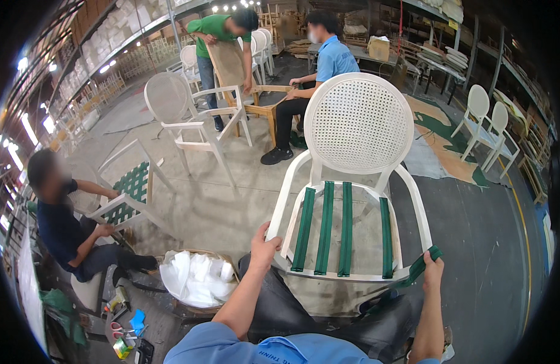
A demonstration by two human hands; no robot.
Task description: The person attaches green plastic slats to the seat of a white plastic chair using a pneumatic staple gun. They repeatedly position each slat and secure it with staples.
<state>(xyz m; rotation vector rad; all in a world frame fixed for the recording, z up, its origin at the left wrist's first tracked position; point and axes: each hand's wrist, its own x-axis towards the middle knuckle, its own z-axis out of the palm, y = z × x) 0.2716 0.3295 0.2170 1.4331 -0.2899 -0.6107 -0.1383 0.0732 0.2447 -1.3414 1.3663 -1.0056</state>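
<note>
In front of me stands a white armchair (353, 276) with an oval cane back (359, 121). Several green webbing straps (345, 230) run from the front to the back of its open seat frame, with a wider gap before the rightmost one. My left hand (266, 247) is closed round the chair's left side, where the armrest meets the front corner. At the front right corner my right hand (433, 270) grips a loose length of green webbing (417, 267), which hangs down beside the seat frame.
A basket of white padding (198, 279) sits left of my knees. Scissors (119, 330) and small tools lie lower left. A seated person (64, 224) holds a chair with woven green webbing (128, 193). Another armchair (195, 118) and two people at a wooden frame (268, 109) are farther off.
</note>
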